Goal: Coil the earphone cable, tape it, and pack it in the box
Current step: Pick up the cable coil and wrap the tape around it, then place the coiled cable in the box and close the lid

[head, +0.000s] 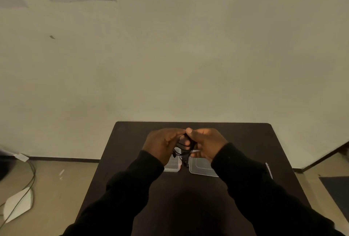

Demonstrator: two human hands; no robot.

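A black earphone cable (186, 148) hangs in loops between my two hands above the dark table (245, 137). My left hand (163, 144) and my right hand (205, 143) both pinch it near the top, fingertips almost touching. Loose ends and small earphone parts dangle below the hands. Under them lie a clear plastic box (172, 166) on the left and its clear lid or other half (201, 167) on the right, both partly hidden by my wrists and sleeves.
A thin pale object (269, 169) lies on the table at the right, beside my right sleeve. On the floor at the left are dark cables (33, 171) and a white flat object (18, 204). The wall stands just behind the table.
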